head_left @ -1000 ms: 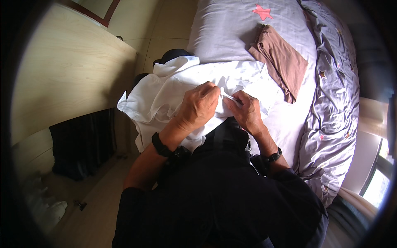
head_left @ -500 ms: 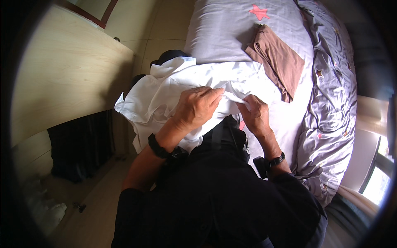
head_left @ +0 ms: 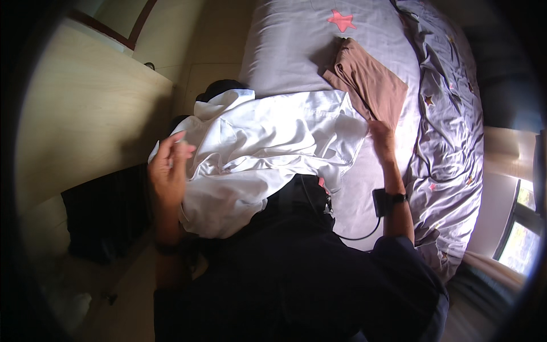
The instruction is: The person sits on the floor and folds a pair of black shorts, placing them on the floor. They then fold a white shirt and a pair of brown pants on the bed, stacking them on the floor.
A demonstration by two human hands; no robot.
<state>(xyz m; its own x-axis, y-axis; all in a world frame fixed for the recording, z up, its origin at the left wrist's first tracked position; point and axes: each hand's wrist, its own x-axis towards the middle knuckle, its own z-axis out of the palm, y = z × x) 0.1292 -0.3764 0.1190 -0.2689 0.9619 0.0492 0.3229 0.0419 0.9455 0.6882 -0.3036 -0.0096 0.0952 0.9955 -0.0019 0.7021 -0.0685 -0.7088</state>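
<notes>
A white shirt (head_left: pixel 268 134) lies wrinkled across my lap and the near end of the bed, its left part hanging off the side. At its left edge my left hand (head_left: pixel 170 165) is raised, a little smeared by motion, with fingers apart and nothing visible in them. My right hand (head_left: pixel 383 139) is at the shirt's right edge, its fingers pinched together on the cloth; the fingertips are partly hidden. Just beyond that hand lies a folded brown garment (head_left: pixel 373 80).
The bed (head_left: pixel 285 51) has a pale lilac sheet with a pink star. A crumpled star-patterned quilt (head_left: pixel 439 159) runs along its right side. On the left stands a pale wooden cabinet (head_left: pixel 91 108), with dark cloth (head_left: pixel 102 211) below it. A window (head_left: pixel 521 239) is at far right.
Both hands have moved apart from the shirt's middle: the left to its left edge with fingers apart, the right to its right edge. The shirt now lies flatter and more spread out.
</notes>
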